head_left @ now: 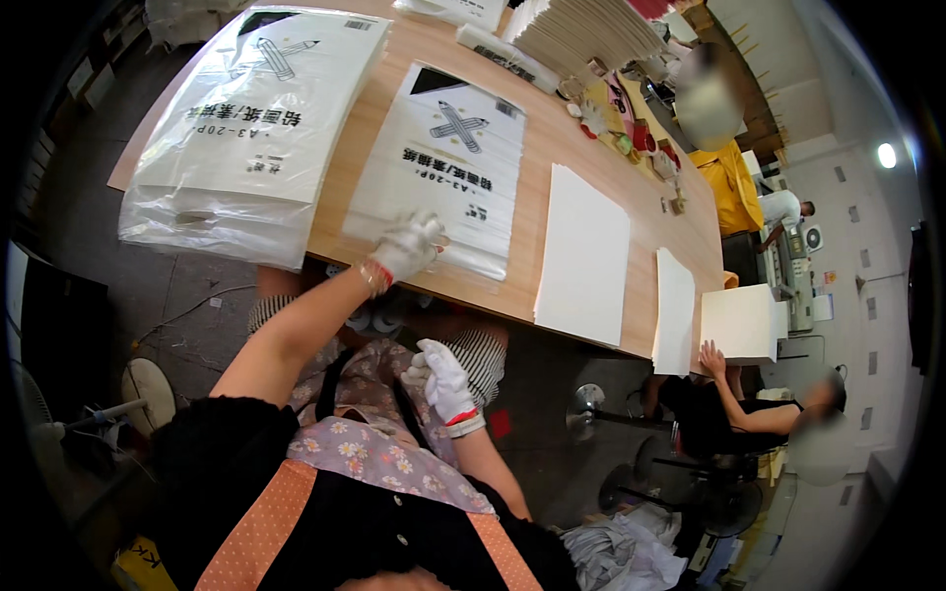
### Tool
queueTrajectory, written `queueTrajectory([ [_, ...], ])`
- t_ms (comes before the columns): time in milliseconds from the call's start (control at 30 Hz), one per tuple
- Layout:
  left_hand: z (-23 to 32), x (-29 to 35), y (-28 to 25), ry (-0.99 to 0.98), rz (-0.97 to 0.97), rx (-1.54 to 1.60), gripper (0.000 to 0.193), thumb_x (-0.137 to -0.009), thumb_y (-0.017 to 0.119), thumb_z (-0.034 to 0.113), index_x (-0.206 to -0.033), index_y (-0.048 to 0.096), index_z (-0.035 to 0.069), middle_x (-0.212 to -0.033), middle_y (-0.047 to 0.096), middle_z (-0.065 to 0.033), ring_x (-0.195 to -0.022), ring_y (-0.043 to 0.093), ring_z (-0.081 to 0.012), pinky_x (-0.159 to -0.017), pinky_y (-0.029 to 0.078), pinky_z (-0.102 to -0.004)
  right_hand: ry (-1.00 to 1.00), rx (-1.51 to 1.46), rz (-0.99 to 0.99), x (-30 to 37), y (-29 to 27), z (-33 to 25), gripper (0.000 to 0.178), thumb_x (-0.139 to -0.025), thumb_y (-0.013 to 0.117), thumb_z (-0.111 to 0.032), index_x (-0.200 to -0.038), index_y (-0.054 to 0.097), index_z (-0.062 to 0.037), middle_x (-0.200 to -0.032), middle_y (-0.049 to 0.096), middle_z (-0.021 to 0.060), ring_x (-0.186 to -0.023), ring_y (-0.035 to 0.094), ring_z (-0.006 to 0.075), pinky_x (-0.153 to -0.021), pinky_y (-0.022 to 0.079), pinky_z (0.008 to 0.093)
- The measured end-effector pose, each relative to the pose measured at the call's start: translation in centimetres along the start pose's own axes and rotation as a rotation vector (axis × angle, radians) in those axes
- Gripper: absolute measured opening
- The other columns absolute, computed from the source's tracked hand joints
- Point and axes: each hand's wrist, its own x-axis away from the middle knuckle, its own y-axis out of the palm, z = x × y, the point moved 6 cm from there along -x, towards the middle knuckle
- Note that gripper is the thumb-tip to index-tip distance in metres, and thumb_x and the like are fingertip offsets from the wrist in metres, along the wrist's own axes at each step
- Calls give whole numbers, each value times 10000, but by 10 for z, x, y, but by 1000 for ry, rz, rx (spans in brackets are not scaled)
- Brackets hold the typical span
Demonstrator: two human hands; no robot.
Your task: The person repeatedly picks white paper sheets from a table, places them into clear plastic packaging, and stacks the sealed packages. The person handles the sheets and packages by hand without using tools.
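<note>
Left hand (407, 246) apparently on bags (448, 177), bare tabletop (537, 148) rightward, edge (483, 303) near

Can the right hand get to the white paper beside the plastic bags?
Probably yes. The right hand would have to come up over the table edge, but nothing covers the white paper.

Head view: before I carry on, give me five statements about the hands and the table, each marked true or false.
1. Both the left hand and the right hand wear white gloves. True.
2. The right hand rests on the table. False: it is off the table, in front of the floral apron.
3. The left hand is at the near edge of the smaller pile of clear bags. True.
4. The large white sheets lie left of that pile. False: the large white sheets lie to its right.
5. A co-worker's hand wears a glove. False: it is bare.
</note>
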Motion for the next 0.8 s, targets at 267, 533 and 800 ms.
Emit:
queueTrajectory([
  [267,-30,-47,36,-490,-716,95,186,-810,567,243,-904,628,94,-918,655,-96,-816,613,-319,-793,476,-374,47,-20,13,-19,-17,-6,310,-938,507,-194,-1200,470,-34,-869,614,55,-724,629,196,-684,561,380],
  [533,7,-61,-4,-323,-462,95,183,-857,505,199,-938,611,74,-850,668,-117,-778,637,-257,-701,496,-312,-255,-182,-23,-160,40,-120,360,-883,613,-309,-1145,574,-66,-1049,589,74,-986,561,210,-835,473,379],
  [800,-49,-83,-34,-775,126,1034,143,-872,470,117,-932,555,19,-829,635,-44,-687,528,-92,-633,439,-256,-940,1356,593,-72,5,-192,198,-783,682,-146,-940,629,-36,-1142,561,197,-1073,523,331,-896,452,358],
])
